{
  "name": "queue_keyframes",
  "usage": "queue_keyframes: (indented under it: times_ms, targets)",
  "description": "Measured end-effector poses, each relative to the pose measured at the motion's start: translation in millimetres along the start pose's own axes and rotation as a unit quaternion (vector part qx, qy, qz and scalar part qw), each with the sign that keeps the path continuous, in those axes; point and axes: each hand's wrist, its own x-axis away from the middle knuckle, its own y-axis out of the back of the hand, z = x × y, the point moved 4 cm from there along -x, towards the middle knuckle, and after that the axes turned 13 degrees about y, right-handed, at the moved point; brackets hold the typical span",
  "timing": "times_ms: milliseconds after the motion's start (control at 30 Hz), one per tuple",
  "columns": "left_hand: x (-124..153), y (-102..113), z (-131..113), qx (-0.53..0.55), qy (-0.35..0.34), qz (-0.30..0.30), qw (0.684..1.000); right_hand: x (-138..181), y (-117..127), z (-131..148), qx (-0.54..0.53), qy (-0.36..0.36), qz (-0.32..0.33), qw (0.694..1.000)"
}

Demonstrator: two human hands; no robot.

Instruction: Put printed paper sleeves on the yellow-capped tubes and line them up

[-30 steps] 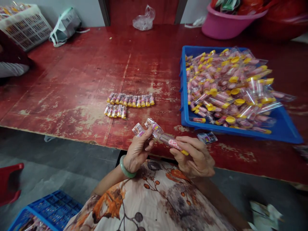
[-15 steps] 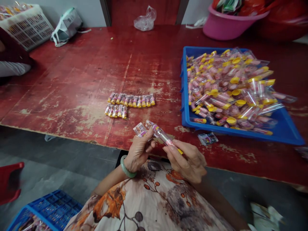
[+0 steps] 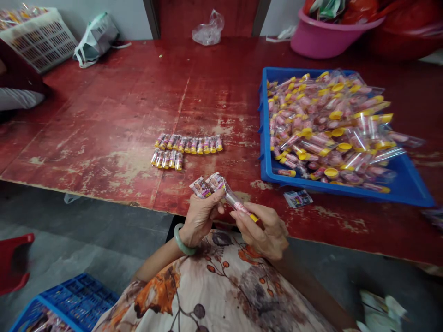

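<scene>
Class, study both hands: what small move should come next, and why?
Probably slide the tube in the right hand onto the packet pinched by the left hand: their ends meet, and a second packet waits beside it.

A blue tray (image 3: 263,138) sits on the worn red tabletop (image 3: 114,106), heaped with clear yellow-capped tubes (image 3: 328,129). Well to the left of the tray lie two rows of small rolls (image 3: 187,150). A printed card (image 3: 298,198) lies just beside the tray's near edge. Behind the tray stands a pink basin (image 3: 325,39). Far left of the tray, at the back, are a clear plastic bag (image 3: 208,28), a grey-green bag (image 3: 97,39) and a white basket (image 3: 38,39).
</scene>
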Motion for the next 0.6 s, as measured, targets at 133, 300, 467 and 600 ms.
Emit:
queue_keyframes:
  times_ms: [133,300,467,600]
  targets:
    - [1,-5,1,0.02,0.014,0.011,1.0,3,-3,2,0.012,-0.061,-0.036,0.997]
    - [1,-7,5,0.011,0.025,0.028,0.999,14,-14,4,0.028,-0.069,-0.059,0.995]
    - [-1,-8,7,0.011,0.02,0.028,0.999,12,-16,-2,-0.035,-0.11,-0.093,0.989]
    - [-4,-5,4,-0.001,0.012,0.018,1.0,4,-16,-14,-0.248,-0.153,-0.033,0.956]
